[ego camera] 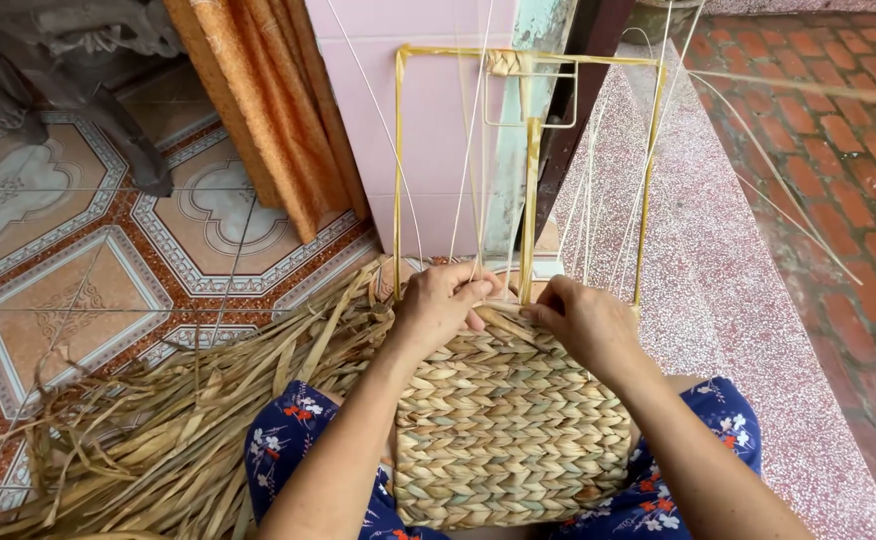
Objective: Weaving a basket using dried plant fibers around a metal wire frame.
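Left hand (438,305): It sat on the top edge of the woven basket (506,425). Its fingers were curled tight, pinching a dry straw strand (498,318) at the rim.

Right hand (586,322): It sat just beside the left hand, on the same top edge. Its fingers were bent down and closed on the same straw strand.

Woven basket: It rested on the person's lap, between both arms. The woven part was thick and braided, and it ended right where the hands were.

Wire frame (528,150): A thin yellow frame stood up from the basket's top edge. Only thin loose stalks hung inside it, so there was lots of open room above the hands.

Straw pile (188,420): It lay on the tiled floor (58,270), touching the left side of the basket.

Stone ledge (738,300): It ran along the right side, close to the right arm, so that side was tighter.

Orange curtain (258,110): It hung well apart from the hands, past the straw pile.

Brick ground (838,130): It lay past the far edge of the ledge.
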